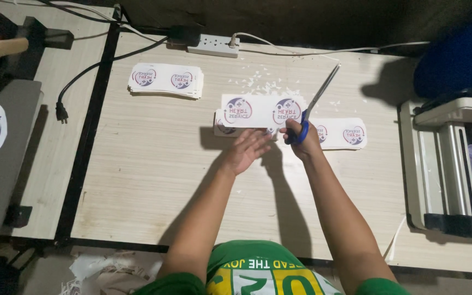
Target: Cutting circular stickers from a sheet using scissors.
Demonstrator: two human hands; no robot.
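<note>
1. The sticker sheet point(261, 110), white with two round printed logos, is lifted just above the middle of the pale wooden surface point(154, 180).
2. Your left hand point(245, 150) pinches its lower edge, grip closed on the sheet.
3. Your right hand point(303, 139) has its grip closed on blue-handled scissors point(312, 106), blades pointing away from you at the sheet's right edge.
4. More sheets point(341, 133) lie just right; a stack point(165, 80) sits far left.
5. A white power strip point(213, 45) lies at the back edge.
</note>
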